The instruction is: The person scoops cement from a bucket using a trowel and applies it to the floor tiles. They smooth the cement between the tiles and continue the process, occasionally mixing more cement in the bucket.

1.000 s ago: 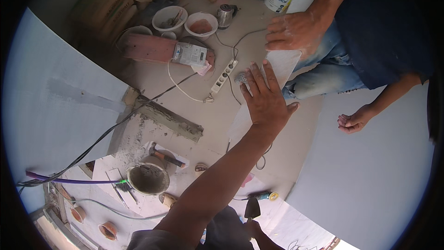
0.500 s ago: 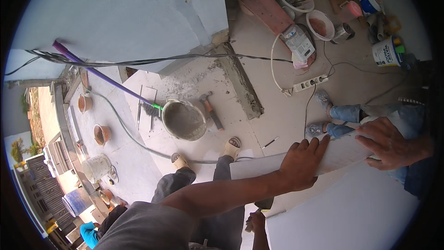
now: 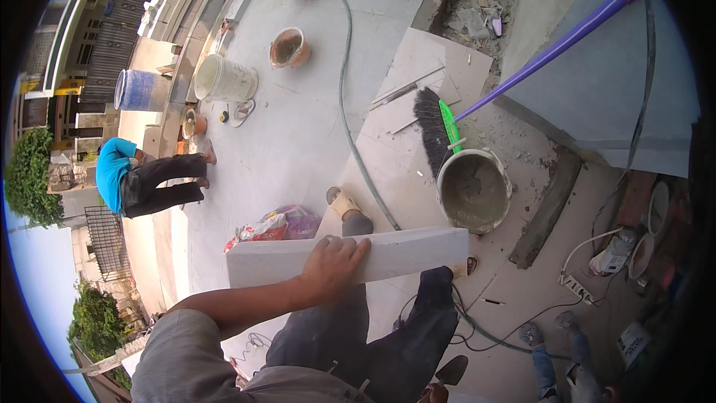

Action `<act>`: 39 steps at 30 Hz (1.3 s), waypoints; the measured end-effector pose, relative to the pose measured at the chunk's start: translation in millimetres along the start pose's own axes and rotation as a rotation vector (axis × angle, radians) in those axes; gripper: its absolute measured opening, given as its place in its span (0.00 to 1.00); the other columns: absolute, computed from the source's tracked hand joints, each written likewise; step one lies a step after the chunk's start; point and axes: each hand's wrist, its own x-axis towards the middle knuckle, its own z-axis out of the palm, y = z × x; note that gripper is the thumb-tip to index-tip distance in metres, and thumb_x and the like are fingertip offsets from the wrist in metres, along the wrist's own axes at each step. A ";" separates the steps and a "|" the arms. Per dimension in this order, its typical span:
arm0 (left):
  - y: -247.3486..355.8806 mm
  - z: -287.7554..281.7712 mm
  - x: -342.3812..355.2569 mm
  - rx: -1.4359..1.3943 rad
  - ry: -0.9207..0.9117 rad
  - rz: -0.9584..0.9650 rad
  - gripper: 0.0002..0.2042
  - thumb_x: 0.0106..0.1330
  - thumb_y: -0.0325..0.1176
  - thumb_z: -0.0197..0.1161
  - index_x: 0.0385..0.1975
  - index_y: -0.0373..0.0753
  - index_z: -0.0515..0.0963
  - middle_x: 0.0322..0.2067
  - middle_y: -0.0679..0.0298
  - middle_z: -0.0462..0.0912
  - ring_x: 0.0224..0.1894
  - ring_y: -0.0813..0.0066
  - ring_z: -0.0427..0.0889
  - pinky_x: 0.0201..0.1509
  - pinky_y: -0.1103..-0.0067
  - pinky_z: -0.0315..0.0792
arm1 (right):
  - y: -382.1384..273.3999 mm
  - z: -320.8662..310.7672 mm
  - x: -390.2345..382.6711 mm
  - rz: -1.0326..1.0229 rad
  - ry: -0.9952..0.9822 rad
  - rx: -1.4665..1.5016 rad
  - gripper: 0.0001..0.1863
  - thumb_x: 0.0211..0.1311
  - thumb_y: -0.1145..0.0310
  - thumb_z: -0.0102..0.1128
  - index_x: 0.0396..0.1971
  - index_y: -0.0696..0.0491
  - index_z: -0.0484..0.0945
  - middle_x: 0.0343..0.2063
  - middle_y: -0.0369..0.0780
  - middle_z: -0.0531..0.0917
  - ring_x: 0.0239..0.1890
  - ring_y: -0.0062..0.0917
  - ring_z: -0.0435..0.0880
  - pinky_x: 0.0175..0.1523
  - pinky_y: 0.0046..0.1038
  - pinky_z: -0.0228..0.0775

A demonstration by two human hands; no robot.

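A long, thick pale slab (image 3: 414, 251) lies across the view in front of my legs. My left hand (image 3: 333, 267) is closed over its upper edge near the middle, fingers wrapped round it. Low at the bottom edge, my right hand (image 3: 435, 394) shows only in part, closed on the handle of a trowel (image 3: 453, 370), whose dark blade points up and right. Beyond the slab stands a round bucket (image 3: 509, 188) with grey wet mortar (image 3: 476, 185) inside. A broom (image 3: 556, 48) with a purple handle has its dark bristles beside that bucket.
A green hose (image 3: 344, 97) runs along the floor and passes behind the slab. Plastic sacks (image 3: 287, 224) lie beyond its left end. A white bucket (image 3: 224, 78) and small mortar pails (image 3: 289, 48) stand farther off. A bent-over person (image 3: 119, 172) works at left; another person's legs (image 3: 544, 362) show lower right.
My view has swung to the left. The slab has come away from the other person's hands on the right and is now in my left hand alone, in front of my legs.
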 end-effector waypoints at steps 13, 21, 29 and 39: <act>-281.3 107.2 -185.4 -0.631 0.012 -0.705 0.45 0.43 0.40 0.74 0.64 0.36 0.59 0.46 0.54 0.72 0.49 0.56 0.75 0.53 0.63 0.70 | -308.2 178.9 -101.2 -0.603 0.066 -0.869 0.21 0.68 0.57 0.47 0.23 0.58 0.75 0.14 0.45 0.76 0.15 0.34 0.74 0.21 0.37 0.65; -344.5 111.2 -253.7 -0.955 -0.165 -1.008 0.50 0.43 0.47 0.75 0.66 0.34 0.55 0.51 0.51 0.72 0.54 0.52 0.75 0.56 0.64 0.72 | -453.9 325.7 -147.8 -0.555 0.008 -1.274 0.22 0.67 0.53 0.45 0.29 0.57 0.76 0.21 0.45 0.79 0.24 0.35 0.76 0.30 0.40 0.66; -425.9 112.9 -247.6 -1.193 -0.210 -1.203 0.53 0.42 0.52 0.74 0.67 0.33 0.53 0.54 0.48 0.71 0.55 0.51 0.75 0.56 0.63 0.73 | -592.5 490.2 -144.0 -0.537 0.079 -1.189 0.11 0.59 0.67 0.49 0.37 0.57 0.71 0.21 0.42 0.77 0.19 0.29 0.75 0.23 0.33 0.68; -579.8 169.7 -150.6 -1.365 -0.104 -1.414 0.56 0.42 0.50 0.76 0.68 0.30 0.50 0.56 0.42 0.69 0.57 0.47 0.73 0.58 0.62 0.72 | -778.1 902.7 -146.6 -1.029 -0.191 -1.094 0.16 0.66 0.66 0.54 0.51 0.52 0.67 0.18 0.35 0.72 0.11 0.18 0.71 0.14 0.23 0.66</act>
